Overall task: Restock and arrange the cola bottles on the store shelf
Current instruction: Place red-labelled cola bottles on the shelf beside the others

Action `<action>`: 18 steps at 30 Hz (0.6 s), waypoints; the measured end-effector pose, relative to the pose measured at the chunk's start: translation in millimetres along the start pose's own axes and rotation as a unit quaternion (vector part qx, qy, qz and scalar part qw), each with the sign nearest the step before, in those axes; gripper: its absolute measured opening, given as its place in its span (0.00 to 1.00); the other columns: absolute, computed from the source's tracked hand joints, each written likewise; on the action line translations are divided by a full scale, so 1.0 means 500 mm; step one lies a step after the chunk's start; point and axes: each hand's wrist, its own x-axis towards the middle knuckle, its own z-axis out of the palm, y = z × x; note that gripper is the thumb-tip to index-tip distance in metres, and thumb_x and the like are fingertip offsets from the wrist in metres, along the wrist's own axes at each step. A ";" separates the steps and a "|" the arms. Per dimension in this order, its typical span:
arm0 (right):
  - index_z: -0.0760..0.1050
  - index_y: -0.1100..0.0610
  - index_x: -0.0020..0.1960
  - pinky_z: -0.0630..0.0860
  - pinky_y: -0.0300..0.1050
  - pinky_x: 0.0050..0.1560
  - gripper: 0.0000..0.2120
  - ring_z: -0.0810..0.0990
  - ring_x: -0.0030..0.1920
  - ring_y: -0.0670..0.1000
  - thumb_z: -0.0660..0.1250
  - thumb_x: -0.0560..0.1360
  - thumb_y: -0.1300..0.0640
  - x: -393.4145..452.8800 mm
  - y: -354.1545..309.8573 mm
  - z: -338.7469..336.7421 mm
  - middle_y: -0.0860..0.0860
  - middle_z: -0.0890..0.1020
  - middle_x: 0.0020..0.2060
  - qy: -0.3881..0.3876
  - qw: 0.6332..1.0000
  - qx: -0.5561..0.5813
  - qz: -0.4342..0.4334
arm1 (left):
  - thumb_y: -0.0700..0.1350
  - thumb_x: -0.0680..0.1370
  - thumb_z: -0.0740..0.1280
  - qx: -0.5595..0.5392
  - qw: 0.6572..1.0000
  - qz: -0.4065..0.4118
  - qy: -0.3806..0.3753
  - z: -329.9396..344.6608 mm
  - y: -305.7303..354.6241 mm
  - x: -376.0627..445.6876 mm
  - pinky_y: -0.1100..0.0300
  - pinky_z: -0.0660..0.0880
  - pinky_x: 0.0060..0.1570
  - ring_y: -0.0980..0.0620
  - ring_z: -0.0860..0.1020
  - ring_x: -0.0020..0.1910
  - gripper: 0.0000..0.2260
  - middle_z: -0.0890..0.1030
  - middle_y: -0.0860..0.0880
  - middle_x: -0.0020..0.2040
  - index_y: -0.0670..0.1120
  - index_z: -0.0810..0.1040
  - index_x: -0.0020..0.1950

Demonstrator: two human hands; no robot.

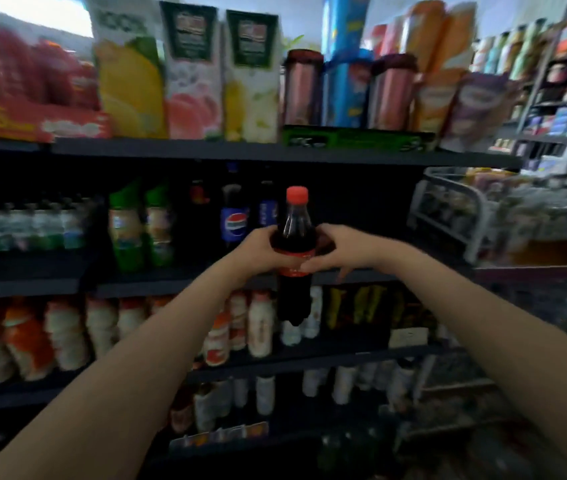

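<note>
Two hands hold one cola bottle (295, 244) in front of the shelf (178, 278). The left hand (258, 249) is wrapped around the bottle at the label, from the 9 o'clock side; the right hand (341, 249) closes on it from the 3 o'clock side, its fingertips on the red label. Both hands are closed on the bottle, at the same height, so neither is clearly nearer.

The bottle stands upright, its long axis from 12 to 6 o'clock, red cap on top. It is in the air, not yet on a board: its bottom hangs lower than the edge of the middle shelf and covers the white bottles (259, 320) of the row below.

The relation that matters, I think, is this: the dark free place on the middle shelf lies behind the bottle and a little toward 1 o'clock, and higher than the bottle's bottom. So the bottle must probably go up first and then forward.

At 10 o'clock from the grip stand the Pepsi bottles (234, 216), near. They, and the shelf edge itself, are what could be hit. The green bottles (126, 230) stand further toward 9 o'clock, well apart. The picture is blurred, so I cannot tell how deep the free place is.
</note>
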 end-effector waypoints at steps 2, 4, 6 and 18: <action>0.62 0.54 0.69 0.81 0.41 0.36 0.34 0.73 0.56 0.49 0.74 0.69 0.52 0.001 0.063 -0.016 0.47 0.69 0.56 0.070 0.997 0.014 -0.007 | 0.40 0.66 0.77 -0.007 1.000 0.000 0.014 0.064 0.036 0.058 0.64 0.74 0.44 0.54 0.76 0.49 0.24 0.79 0.50 0.47 0.41 0.76 0.60; 0.62 0.55 0.66 0.76 0.38 0.33 0.34 0.76 0.54 0.52 0.75 0.68 0.49 0.007 0.117 -0.032 0.47 0.71 0.52 0.153 0.988 0.028 0.002 | 0.41 0.67 0.76 -0.041 0.999 -0.014 0.016 0.125 0.068 0.103 0.59 0.76 0.49 0.52 0.77 0.51 0.25 0.79 0.48 0.51 0.43 0.74 0.62; 0.64 0.55 0.64 0.78 0.42 0.36 0.33 0.79 0.51 0.54 0.74 0.66 0.44 0.017 0.166 -0.052 0.49 0.74 0.51 0.210 0.977 0.027 0.038 | 0.41 0.67 0.76 -0.073 0.997 -0.020 0.005 0.181 0.090 0.141 0.57 0.76 0.53 0.51 0.77 0.52 0.26 0.78 0.47 0.55 0.43 0.73 0.63; 0.66 0.57 0.66 0.81 0.55 0.47 0.36 0.79 0.55 0.57 0.75 0.64 0.44 0.179 0.406 -0.211 0.55 0.78 0.58 0.373 0.919 0.059 0.115 | 0.43 0.76 0.67 -0.038 0.994 -0.003 -0.102 0.323 0.095 0.398 0.55 0.74 0.58 0.48 0.72 0.65 0.24 0.71 0.45 0.67 0.45 0.64 0.71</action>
